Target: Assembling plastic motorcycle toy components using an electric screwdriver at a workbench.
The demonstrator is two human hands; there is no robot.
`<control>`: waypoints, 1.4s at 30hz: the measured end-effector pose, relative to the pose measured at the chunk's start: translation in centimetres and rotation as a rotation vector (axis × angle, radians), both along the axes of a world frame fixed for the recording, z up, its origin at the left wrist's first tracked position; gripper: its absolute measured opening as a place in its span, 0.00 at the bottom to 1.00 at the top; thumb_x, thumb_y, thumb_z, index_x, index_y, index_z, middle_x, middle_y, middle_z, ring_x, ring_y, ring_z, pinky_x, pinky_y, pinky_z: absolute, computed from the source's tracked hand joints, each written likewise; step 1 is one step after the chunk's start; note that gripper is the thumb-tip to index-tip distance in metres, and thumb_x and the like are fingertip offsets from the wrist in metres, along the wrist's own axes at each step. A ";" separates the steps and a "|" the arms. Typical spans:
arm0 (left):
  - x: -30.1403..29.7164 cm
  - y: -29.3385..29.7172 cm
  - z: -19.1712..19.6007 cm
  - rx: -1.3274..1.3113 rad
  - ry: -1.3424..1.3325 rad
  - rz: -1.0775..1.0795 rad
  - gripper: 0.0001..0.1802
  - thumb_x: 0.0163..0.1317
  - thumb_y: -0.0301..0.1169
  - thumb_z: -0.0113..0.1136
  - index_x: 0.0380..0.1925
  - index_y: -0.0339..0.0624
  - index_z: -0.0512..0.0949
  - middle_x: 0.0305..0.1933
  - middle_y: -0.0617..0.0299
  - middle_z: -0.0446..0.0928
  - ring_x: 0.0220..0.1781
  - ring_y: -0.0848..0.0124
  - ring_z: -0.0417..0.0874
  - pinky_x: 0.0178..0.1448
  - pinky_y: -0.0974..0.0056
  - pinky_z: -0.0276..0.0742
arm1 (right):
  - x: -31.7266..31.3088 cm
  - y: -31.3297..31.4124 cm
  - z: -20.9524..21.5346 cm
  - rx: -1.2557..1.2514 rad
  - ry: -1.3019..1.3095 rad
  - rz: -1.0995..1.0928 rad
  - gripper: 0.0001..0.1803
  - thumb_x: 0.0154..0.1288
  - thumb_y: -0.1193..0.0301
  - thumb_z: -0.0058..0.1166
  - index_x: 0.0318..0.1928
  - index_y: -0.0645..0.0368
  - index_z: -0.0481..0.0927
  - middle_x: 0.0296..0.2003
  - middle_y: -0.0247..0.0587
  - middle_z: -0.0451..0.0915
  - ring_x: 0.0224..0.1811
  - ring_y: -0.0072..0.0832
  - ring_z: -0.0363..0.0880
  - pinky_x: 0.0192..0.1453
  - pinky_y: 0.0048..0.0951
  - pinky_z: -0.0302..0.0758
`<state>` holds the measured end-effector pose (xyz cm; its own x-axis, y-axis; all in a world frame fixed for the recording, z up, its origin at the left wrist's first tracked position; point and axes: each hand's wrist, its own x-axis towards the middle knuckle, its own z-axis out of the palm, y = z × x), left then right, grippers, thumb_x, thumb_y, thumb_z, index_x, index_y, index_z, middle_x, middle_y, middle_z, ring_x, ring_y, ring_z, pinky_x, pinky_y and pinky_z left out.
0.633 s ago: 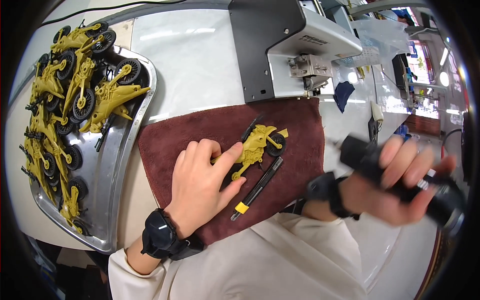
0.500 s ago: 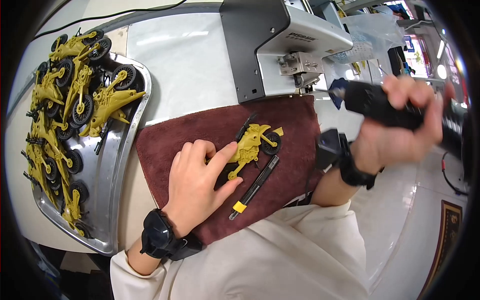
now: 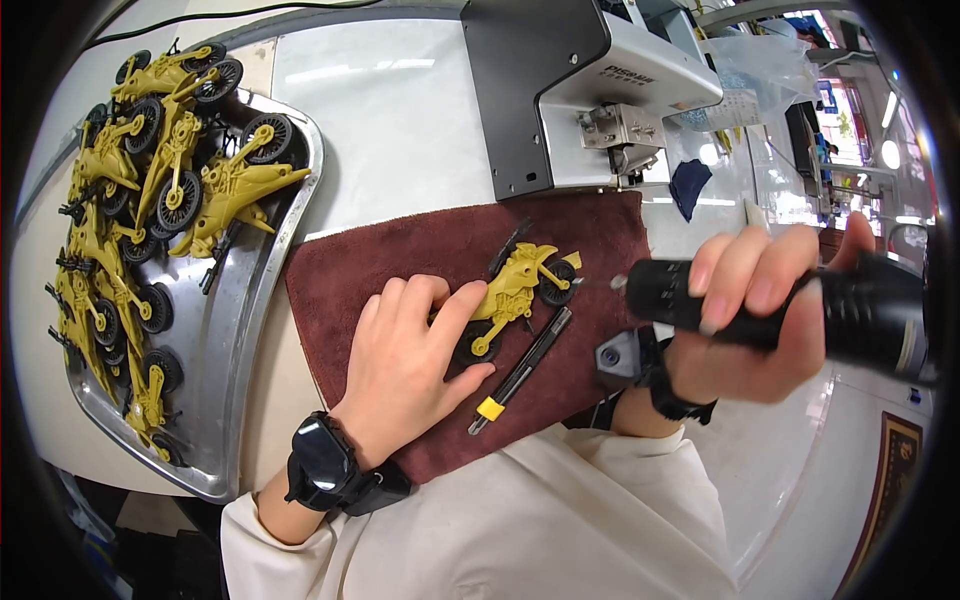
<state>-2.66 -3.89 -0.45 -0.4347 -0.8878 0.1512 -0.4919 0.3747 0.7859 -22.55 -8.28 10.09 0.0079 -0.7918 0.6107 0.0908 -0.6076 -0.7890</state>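
Head view: the right hand is wrapped firmly around a black cylindrical handheld driver, with no gap between fingers and casing. The thin metal bit extends to the left of this grip, its tip at the outer edge of the black spoked wheel of a yellow plastic model motorcycle. Contact between tip and wheel cannot be confirmed.

The left hand lies palm down, half curled. Its index fingertip rests on the motorcycle's body; its thumb is spread away beside the lower wheel. Whether the covered fingers grip the model's rear cannot be determined. The motorcycle lies on its side, directly right of the left hand and left of the driver.

A slim black tool with a yellow collar lies to the right of the left thumb. Beneath both items is a maroon fabric cloth. Well to the left of the left hand, a silver metal tray bears piled yellow model motorcycles.
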 end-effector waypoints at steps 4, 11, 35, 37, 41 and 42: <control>0.1 0.1 0.0 -0.010 -0.019 0.002 0.38 0.34 0.33 0.77 0.52 0.44 0.74 0.40 0.58 0.68 0.41 0.59 0.71 0.44 0.58 0.68 | 1.3 0.5 -1.6 -0.010 0.067 -0.006 0.33 0.68 0.68 0.41 0.71 0.59 0.49 0.28 0.37 0.69 0.18 0.25 0.68 0.29 0.32 0.71; 0.1 0.1 0.1 0.002 -0.030 0.001 0.38 0.34 0.34 0.76 0.52 0.44 0.75 0.40 0.57 0.68 0.41 0.59 0.71 0.43 0.58 0.68 | 2.5 0.2 -2.7 0.068 0.107 -0.108 0.35 0.66 0.71 0.43 0.70 0.58 0.46 0.26 0.37 0.70 0.19 0.26 0.70 0.30 0.35 0.73; 0.0 0.1 -0.1 -0.009 -0.017 0.022 0.37 0.36 0.35 0.76 0.52 0.43 0.75 0.39 0.57 0.68 0.39 0.59 0.70 0.44 0.58 0.68 | 2.4 -0.8 -5.1 0.116 0.340 -0.172 0.30 0.59 0.79 0.49 0.61 0.54 0.54 0.24 0.38 0.70 0.17 0.27 0.70 0.25 0.31 0.74; -0.2 0.1 0.0 -0.013 -0.013 0.021 0.37 0.36 0.35 0.75 0.52 0.43 0.75 0.40 0.57 0.68 0.40 0.59 0.70 0.44 0.57 0.68 | 2.6 -0.8 -4.7 0.131 0.267 -0.165 0.30 0.58 0.80 0.49 0.60 0.54 0.55 0.24 0.39 0.71 0.17 0.27 0.71 0.25 0.31 0.75; -0.7 0.1 0.4 -0.028 -0.023 0.022 0.37 0.36 0.35 0.75 0.52 0.43 0.75 0.40 0.56 0.68 0.41 0.58 0.70 0.46 0.56 0.68 | 1.6 -0.3 -6.0 0.103 0.300 -0.232 0.31 0.54 0.84 0.47 0.59 0.59 0.55 0.25 0.41 0.74 0.18 0.28 0.73 0.26 0.31 0.76; -0.5 0.2 0.4 -0.037 -0.021 0.041 0.37 0.36 0.35 0.75 0.52 0.43 0.75 0.40 0.55 0.68 0.42 0.56 0.70 0.47 0.56 0.68 | 2.2 -0.7 -5.8 0.119 0.187 -0.151 0.31 0.53 0.85 0.48 0.59 0.62 0.55 0.26 0.41 0.75 0.19 0.27 0.74 0.27 0.29 0.77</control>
